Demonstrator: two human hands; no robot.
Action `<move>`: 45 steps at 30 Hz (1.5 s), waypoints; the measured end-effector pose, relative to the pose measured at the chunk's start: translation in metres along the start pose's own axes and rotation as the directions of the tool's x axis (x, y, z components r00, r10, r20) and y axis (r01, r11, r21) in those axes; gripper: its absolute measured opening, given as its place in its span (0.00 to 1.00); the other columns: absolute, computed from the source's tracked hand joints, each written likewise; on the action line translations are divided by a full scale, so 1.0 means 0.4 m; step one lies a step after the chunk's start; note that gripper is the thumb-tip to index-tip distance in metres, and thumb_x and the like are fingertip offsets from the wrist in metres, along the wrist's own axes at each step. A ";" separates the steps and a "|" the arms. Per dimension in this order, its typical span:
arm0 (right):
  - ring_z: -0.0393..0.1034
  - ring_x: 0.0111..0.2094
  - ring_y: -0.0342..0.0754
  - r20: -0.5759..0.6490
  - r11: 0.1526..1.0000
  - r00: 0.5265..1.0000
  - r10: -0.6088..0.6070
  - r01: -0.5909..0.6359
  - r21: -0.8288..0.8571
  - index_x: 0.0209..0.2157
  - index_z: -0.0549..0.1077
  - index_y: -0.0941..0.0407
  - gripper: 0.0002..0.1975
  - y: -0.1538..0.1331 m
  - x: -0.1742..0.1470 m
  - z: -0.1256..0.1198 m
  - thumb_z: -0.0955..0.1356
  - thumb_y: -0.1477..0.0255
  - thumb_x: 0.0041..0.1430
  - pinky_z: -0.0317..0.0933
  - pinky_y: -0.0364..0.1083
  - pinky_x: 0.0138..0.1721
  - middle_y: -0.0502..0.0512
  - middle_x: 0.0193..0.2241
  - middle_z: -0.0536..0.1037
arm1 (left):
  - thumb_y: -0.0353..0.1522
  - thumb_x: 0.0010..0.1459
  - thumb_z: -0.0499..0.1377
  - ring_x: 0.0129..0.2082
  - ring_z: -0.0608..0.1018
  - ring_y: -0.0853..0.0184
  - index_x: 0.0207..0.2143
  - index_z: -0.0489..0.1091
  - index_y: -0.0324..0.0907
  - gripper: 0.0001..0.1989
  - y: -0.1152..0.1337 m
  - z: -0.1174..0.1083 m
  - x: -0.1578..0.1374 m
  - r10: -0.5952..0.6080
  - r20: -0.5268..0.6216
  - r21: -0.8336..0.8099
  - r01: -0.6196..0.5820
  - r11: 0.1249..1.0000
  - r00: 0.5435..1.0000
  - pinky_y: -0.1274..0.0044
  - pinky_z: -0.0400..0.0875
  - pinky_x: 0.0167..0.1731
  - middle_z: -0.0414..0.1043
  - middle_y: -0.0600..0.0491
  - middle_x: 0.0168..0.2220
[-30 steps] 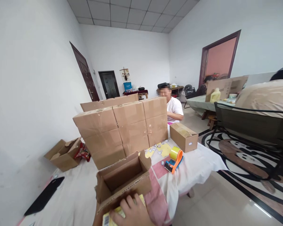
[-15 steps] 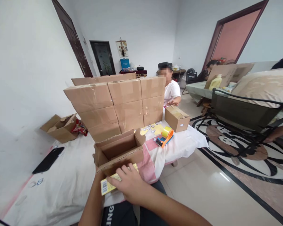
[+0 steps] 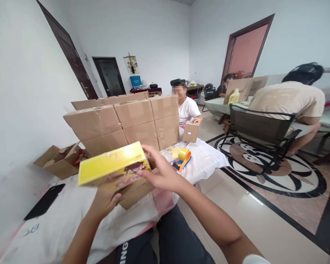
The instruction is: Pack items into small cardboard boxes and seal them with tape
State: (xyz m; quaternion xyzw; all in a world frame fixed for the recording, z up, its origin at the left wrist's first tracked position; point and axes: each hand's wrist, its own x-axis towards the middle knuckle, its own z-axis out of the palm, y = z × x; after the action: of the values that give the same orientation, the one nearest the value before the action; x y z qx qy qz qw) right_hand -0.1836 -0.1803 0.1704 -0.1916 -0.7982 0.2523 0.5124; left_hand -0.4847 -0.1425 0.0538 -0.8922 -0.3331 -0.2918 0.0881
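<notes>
Both hands lift a yellow box at frame centre-left.
Left hand cups it from beneath; right hand (fingers half curled) grips its right end.

Landmark – the stacked wall of brown cardboard boxes on the white-sheeted table. Before it: flat yellow rectangular carton, over an open cardboard box. Right – orange tape dispenser. Left: open cardboard box lying flat, black phone.

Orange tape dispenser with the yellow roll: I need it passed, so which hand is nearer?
Right hand, just short of the orange tape dispenser; the left hand is farther back.
</notes>
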 end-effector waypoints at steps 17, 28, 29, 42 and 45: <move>0.71 0.53 0.60 0.497 0.553 0.792 0.355 0.251 -0.795 0.53 0.66 0.57 0.22 0.245 0.092 0.094 0.69 0.78 0.55 0.66 0.64 0.51 0.62 0.53 0.73 | 0.32 0.63 0.56 0.44 0.77 0.58 0.43 0.75 0.46 0.10 -0.020 0.030 -0.062 0.005 -0.165 0.218 0.031 0.975 0.986 0.65 0.71 0.49 0.80 0.51 0.43; 0.75 0.51 0.63 0.488 0.549 0.518 0.702 0.044 -0.835 0.52 0.72 0.57 0.24 0.304 0.144 0.202 0.72 0.78 0.52 0.70 0.62 0.46 0.65 0.53 0.77 | 0.28 0.64 0.55 0.72 0.47 0.46 0.63 0.60 0.51 0.26 0.021 0.080 -0.080 -0.126 -0.261 0.092 0.154 0.984 0.957 0.49 0.56 0.66 0.44 0.46 0.71; 0.74 0.51 0.63 0.478 0.540 0.525 0.704 0.043 -0.841 0.53 0.72 0.57 0.24 0.295 0.137 0.201 0.72 0.78 0.52 0.68 0.63 0.48 0.65 0.53 0.77 | 0.27 0.64 0.55 0.72 0.47 0.46 0.65 0.58 0.52 0.28 0.023 0.081 -0.080 -0.134 -0.268 0.073 0.159 0.985 0.954 0.49 0.55 0.66 0.41 0.46 0.72; 0.60 0.62 0.57 -0.440 0.763 0.838 0.323 -0.506 -0.403 0.62 0.63 0.61 0.26 0.356 -0.189 -0.025 0.59 0.62 0.68 0.53 0.59 0.63 0.68 0.59 0.69 | 0.37 0.58 0.64 0.72 0.47 0.48 0.72 0.31 0.47 0.51 0.053 0.168 -0.041 -0.394 -0.263 -0.263 0.327 0.908 0.881 0.50 0.52 0.66 0.34 0.36 0.73; 0.53 0.68 0.53 -0.263 0.827 0.904 0.337 -0.417 -0.376 0.64 0.63 0.56 0.26 0.402 -0.188 -0.015 0.55 0.61 0.71 0.46 0.58 0.68 0.63 0.65 0.63 | 0.40 0.55 0.67 0.72 0.46 0.48 0.71 0.41 0.46 0.50 0.014 0.162 0.006 -0.432 -0.261 -0.256 0.370 0.893 0.863 0.49 0.50 0.67 0.48 0.38 0.71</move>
State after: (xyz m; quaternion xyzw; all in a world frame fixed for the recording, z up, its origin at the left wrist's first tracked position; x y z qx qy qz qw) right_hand -0.1403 -0.0930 0.0219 -0.4750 -0.7284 0.1506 0.4702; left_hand -0.4495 -0.1225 0.0027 -0.7499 -0.4634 -0.4719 -0.0124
